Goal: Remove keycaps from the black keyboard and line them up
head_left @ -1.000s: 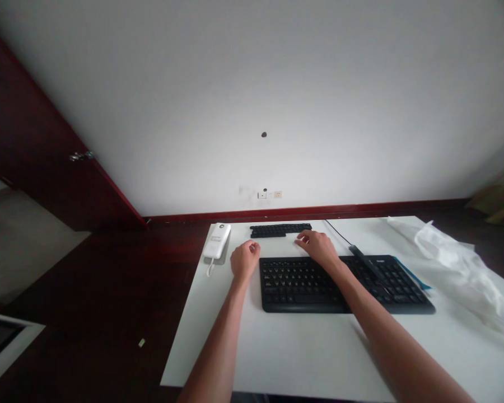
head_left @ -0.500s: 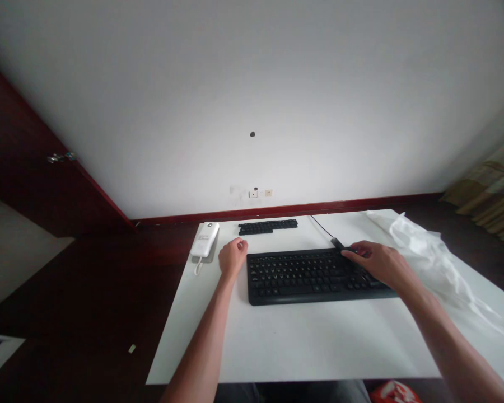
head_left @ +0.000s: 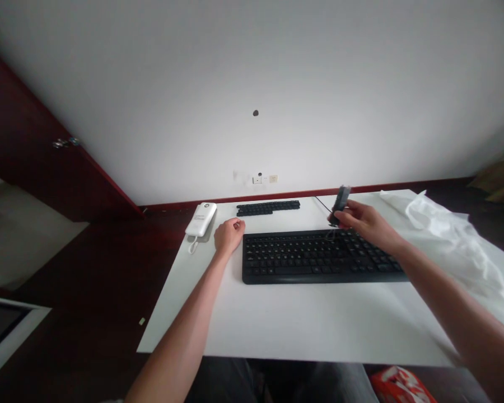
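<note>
A black keyboard (head_left: 315, 258) lies on a white table (head_left: 302, 324). My right hand (head_left: 361, 221) hovers above the keyboard's far right part and is closed on a small dark tool (head_left: 341, 201), held upright. My left hand (head_left: 229, 235) rests on the table just left of the keyboard, fingers curled into a loose fist with nothing visible in them. A short row of loose black keys (head_left: 269, 207) lies at the table's far edge, behind the keyboard.
A white power bank (head_left: 200, 219) with a short cord lies at the far left corner. Crumpled white plastic (head_left: 453, 240) covers the table's right side. A thin black cable (head_left: 320, 203) runs from the keyboard toward the wall. Dark floor lies to the left.
My right hand moved from near the loose keys to the keyboard's right part, took the dark tool lying there and lifted it upright. My left hand stayed in place.
</note>
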`<state>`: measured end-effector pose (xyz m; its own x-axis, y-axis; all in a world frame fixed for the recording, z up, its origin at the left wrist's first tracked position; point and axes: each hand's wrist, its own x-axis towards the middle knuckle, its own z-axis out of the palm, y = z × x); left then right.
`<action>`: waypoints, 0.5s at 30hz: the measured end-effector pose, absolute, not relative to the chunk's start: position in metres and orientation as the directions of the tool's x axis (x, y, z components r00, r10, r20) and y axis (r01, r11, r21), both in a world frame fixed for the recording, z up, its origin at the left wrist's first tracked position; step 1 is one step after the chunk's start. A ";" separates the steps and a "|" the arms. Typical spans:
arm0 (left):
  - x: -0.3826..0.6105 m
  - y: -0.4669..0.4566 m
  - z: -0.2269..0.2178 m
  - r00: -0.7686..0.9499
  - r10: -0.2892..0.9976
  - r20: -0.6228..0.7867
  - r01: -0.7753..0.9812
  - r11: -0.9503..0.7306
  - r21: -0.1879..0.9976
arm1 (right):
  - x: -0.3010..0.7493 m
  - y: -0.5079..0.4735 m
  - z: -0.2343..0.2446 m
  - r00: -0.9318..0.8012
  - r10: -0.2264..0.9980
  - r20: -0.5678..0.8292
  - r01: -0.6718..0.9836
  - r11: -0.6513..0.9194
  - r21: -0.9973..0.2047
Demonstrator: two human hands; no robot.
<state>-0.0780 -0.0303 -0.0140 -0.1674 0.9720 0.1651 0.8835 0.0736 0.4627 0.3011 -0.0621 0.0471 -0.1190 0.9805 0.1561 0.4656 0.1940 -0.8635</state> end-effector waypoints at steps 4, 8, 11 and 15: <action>-0.078 -0.028 -0.016 -0.179 0.970 0.162 0.877 0.083 0.473 | 0.260 -0.043 0.022 -0.178 0.975 0.135 0.035 0.143 -0.989; -0.076 -0.027 -0.011 -0.186 0.968 0.171 0.851 0.071 0.521 | 0.248 -0.041 -0.005 -0.130 0.985 0.112 -0.214 0.083 -0.973; -0.061 -0.038 0.000 -0.063 0.956 0.288 0.844 -0.103 0.527 | 0.253 -0.047 -0.012 -0.154 0.978 0.138 -0.189 0.108 -0.976; -0.020 -0.073 0.017 0.266 0.867 0.421 0.792 -0.446 0.418 | 0.258 -0.049 -0.014 -0.156 0.977 0.146 -0.129 0.126 -0.984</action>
